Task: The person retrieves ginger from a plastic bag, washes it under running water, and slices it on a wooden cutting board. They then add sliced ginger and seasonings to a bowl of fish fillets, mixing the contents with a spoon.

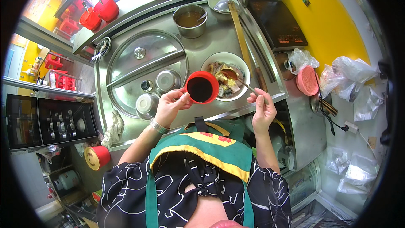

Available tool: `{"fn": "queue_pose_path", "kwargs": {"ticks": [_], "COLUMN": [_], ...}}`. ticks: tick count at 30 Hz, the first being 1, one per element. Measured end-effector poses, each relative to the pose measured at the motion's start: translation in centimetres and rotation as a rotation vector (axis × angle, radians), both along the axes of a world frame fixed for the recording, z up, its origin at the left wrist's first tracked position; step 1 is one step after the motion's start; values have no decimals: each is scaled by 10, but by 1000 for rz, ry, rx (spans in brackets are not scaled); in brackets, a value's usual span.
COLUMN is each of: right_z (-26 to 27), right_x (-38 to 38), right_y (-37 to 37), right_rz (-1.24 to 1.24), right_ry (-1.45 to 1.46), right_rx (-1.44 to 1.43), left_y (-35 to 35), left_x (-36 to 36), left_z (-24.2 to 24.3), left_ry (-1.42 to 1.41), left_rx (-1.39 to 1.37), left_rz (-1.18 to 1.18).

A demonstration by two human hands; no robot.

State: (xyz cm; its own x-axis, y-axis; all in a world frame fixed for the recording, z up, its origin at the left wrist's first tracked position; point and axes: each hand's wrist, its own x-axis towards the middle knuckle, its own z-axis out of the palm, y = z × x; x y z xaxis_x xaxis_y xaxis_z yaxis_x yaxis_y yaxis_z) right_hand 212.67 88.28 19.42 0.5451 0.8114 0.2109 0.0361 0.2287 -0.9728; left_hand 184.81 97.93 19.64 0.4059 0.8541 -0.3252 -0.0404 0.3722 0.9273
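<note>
My left hand (177,103) grips the handle of a red plastic cup (216,84), which holds a dark, nearly black liquid (200,89). The cup overlaps the left rim of a large white bowl (245,92) in this view. Inside that bowl lie pale and dark food pieces (232,85) with a yellow minced topping. Between the thumb and fingers of my right hand (264,109) is the handle of a metal spoon (251,89). Its bowl, filled with something reddish-brown, is over the food; whether it touches the food I cannot tell.
A steel pot of brown broth (190,19) stands behind the bowl. Left are a round two-part steel lid (136,66) and upturned steel bowls (168,81). A wooden stick (239,34) and long-handled tools lie right, near an induction cooker (276,22). A cloth (113,129) hangs at the counter's left edge.
</note>
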Motion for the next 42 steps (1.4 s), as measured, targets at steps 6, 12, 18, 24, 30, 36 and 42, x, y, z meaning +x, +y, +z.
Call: {"fn": "queue_pose_path", "kwargs": {"ticks": [6,12,18,24,30,36,42], "right_z": [29,14,11,8,-10,7,31], "right_x": [-20,-33,-15,9,19,14,-14], "right_y": [5,14,10,13,16,6,17], "right_rz": [233,244,159,-8,-58,3,216], "right_ry": [-132,140,551,490,-17,-267,-133], "right_rx": [-142,-314,-298,-117,-256,15,-74], "left_y": [-3,-3,-2,1,2,4,7], "left_x": [10,14,13,4,2,1,5], "left_z": [4,0,1,-2,-8,-9,-8], "left_ry": [12,92,-37,-55,-21,-10,2], "left_rx": [49,166,-22,-80,-112,-105,-44], "left_rz": [8,-49,-11,-54,-27,-14,-11]}}
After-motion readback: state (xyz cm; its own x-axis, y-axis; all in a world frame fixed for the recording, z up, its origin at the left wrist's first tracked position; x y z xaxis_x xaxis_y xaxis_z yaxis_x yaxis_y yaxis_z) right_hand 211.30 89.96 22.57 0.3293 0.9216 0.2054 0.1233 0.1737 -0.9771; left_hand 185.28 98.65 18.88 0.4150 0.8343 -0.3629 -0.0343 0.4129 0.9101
